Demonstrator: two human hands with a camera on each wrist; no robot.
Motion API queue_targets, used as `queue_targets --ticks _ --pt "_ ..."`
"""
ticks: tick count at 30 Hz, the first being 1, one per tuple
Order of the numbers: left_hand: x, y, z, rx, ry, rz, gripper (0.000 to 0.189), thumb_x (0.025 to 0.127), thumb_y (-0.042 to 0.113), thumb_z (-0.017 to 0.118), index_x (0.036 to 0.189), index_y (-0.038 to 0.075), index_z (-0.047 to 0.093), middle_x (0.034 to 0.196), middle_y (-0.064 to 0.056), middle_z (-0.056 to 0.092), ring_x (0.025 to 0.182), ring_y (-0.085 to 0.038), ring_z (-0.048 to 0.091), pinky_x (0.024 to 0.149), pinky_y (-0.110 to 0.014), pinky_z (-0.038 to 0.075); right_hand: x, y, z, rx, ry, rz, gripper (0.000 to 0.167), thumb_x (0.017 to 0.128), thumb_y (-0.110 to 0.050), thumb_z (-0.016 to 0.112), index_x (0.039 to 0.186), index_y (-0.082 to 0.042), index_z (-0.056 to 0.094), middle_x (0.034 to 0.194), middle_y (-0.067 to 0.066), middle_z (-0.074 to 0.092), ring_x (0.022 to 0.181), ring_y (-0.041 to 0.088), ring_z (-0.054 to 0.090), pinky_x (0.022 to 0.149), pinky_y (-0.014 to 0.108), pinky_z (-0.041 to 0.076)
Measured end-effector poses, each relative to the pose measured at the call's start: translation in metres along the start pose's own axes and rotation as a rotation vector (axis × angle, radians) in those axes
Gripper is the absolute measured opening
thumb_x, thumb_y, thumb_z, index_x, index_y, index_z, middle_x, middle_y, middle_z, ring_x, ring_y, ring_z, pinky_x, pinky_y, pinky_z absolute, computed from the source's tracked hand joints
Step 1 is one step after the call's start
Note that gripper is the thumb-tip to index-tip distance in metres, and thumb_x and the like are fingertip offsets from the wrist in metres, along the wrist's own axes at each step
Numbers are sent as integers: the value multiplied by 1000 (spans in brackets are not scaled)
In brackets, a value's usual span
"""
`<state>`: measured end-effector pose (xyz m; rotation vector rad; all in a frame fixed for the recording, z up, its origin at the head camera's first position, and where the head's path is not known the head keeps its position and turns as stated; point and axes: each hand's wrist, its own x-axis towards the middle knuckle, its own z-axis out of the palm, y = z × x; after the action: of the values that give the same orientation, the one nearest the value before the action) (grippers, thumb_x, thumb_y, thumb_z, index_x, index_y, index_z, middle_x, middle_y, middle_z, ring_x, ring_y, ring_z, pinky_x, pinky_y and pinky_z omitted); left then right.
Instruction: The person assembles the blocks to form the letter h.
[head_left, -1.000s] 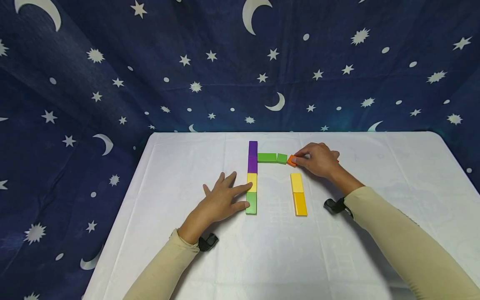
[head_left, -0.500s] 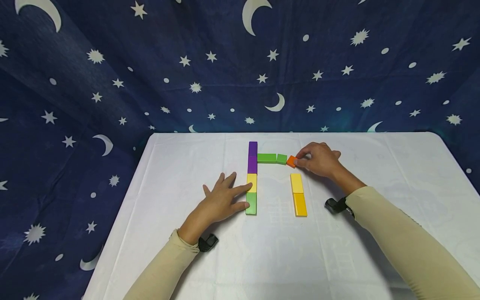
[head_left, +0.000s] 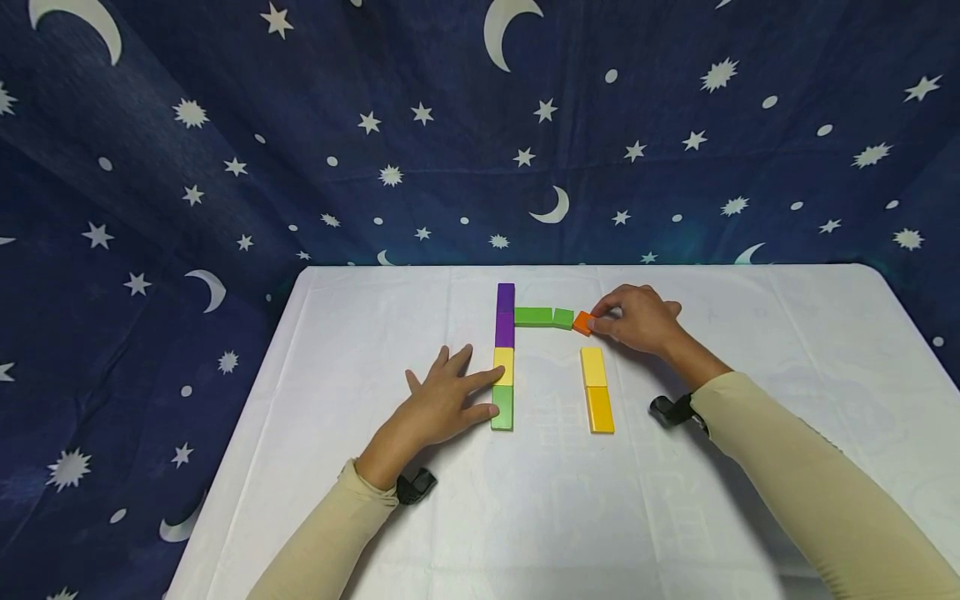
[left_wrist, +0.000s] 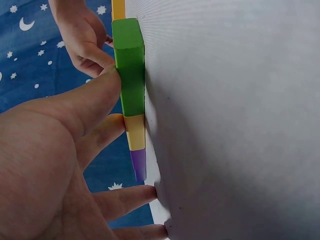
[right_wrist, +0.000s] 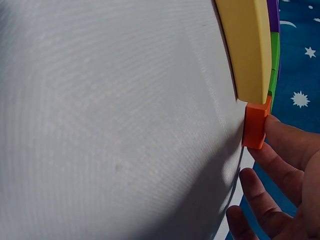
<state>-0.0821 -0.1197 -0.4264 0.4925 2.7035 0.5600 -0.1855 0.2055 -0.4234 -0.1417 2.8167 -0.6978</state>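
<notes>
My left hand [head_left: 435,404] lies spread at the left of a column of blocks. Its thumb touches the light green block [head_left: 503,410] and its index finger touches the pale yellow block [head_left: 504,357]. Two purple blocks [head_left: 506,317] continue the column at the far end. From them a green block [head_left: 534,317] and a smaller green block [head_left: 563,318] run right. At that row's right end my right hand [head_left: 639,321] pinches a small orange block [right_wrist: 254,125] between thumb and index finger. The orange block sits slightly turned against the row.
A yellow block [head_left: 593,367] and a darker yellow block [head_left: 600,410] lie end to end, right of the column and nearer than the row. A white cloth covers the table [head_left: 555,517]. Behind it hangs a dark blue curtain [head_left: 450,133] with moons and stars.
My right hand has shifted very slightly, and a small red patch seen beside its far side a second ago no longer shows. The left hand and the other blocks stay put.
</notes>
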Motion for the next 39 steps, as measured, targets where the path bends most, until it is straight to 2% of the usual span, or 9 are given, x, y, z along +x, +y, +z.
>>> queue_targets --ticks 39 --pt "0 0 1 -4 18 11 58 94 52 68 149 41 52 169 -15 25 155 -51 13 102 -91 9 -1 -1 0 0 8 -13 23 93 -29 69 109 -14 79 130 16 66 126 43 49 93 74 27"
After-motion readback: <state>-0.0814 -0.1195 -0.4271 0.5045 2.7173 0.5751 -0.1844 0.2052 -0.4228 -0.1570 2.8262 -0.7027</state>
